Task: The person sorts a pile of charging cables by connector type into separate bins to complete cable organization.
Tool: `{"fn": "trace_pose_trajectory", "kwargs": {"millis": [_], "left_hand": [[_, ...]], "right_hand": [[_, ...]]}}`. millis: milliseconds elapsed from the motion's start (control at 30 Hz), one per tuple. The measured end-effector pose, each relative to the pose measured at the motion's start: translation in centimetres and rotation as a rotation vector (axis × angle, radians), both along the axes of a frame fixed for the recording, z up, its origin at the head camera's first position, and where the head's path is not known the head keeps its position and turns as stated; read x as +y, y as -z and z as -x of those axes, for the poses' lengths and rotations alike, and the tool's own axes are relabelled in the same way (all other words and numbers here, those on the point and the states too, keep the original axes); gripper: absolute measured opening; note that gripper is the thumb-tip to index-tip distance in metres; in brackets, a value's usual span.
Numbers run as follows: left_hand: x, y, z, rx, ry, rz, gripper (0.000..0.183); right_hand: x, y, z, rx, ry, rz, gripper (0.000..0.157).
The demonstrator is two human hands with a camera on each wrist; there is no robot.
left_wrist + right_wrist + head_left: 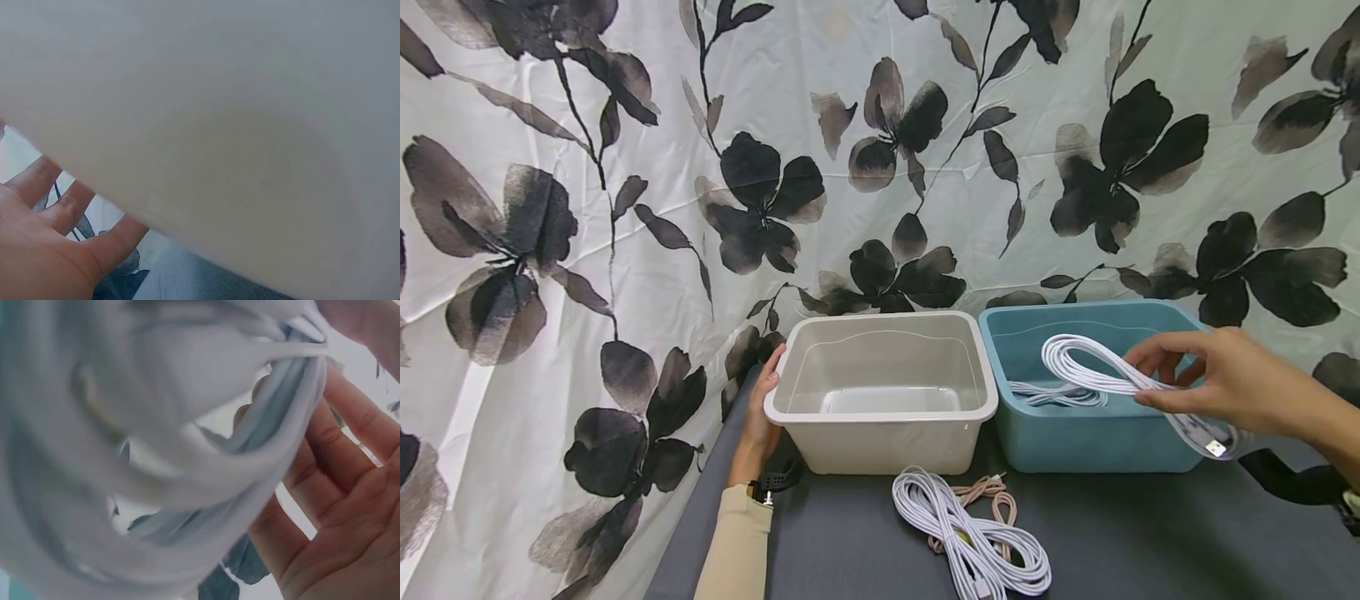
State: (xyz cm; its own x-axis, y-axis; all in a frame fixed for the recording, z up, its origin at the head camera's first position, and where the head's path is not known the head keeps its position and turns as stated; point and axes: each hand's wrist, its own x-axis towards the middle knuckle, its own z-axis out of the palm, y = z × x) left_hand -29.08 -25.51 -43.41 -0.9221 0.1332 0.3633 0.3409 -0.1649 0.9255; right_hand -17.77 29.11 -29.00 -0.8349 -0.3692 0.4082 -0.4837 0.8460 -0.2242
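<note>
My right hand point(1232, 379) pinches a coiled white cable point(1101, 367) between thumb and fingers over the teal bin point(1097, 442). A metal connector shows at the coil's lower right end. The same cable point(250, 481) fills much of the right wrist view, blurred up close. Inside the teal bin lies another white cable bundle point(1060, 394). My left hand point(762, 408) rests against the left side of the beige bin point(880, 446), its fingers fairly straight along the wall. In the left wrist view the bin's wall point(237, 156) partly hides the fingers point(122, 240).
In front of the bins, a larger white cable coil point(970, 533) lies on the grey table point(842, 542), overlapping a pinkish-beige cable point(1000, 500). The two bins stand side by side. A floral curtain point(835, 225) hangs right behind them.
</note>
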Motion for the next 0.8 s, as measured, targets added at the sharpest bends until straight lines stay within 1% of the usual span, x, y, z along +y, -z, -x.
{"fn": "trace_pose_trajectory", "kwargs": {"millis": [200,400,467,633,800], "left_hand": [[0.0,-0.1,0.1,-0.008,-0.006,0.004,0.056],[0.0,0.0,0.2,-0.008,-0.008,0.009,0.055],[0.0,0.0,0.2,-0.009,-0.009,0.009,0.054],[-0.1,-0.1,0.1,-0.013,-0.007,0.000,0.055],[-0.1,-0.1,0.0,-0.009,-0.004,-0.008,0.057]], "right_hand": [[0.8,-0.8,2.1,-0.007,0.003,-0.002,0.034],[1.3,-1.2,3.9,-0.039,-0.017,0.044,0.033],[1.4,-1.4,4.5,-0.060,-0.017,0.051,0.033],[1.8,-1.8,6.1,-0.135,-0.008,0.020,0.031],[2.0,-2.2,7.8,-0.207,-0.026,0.003,0.034]]}}
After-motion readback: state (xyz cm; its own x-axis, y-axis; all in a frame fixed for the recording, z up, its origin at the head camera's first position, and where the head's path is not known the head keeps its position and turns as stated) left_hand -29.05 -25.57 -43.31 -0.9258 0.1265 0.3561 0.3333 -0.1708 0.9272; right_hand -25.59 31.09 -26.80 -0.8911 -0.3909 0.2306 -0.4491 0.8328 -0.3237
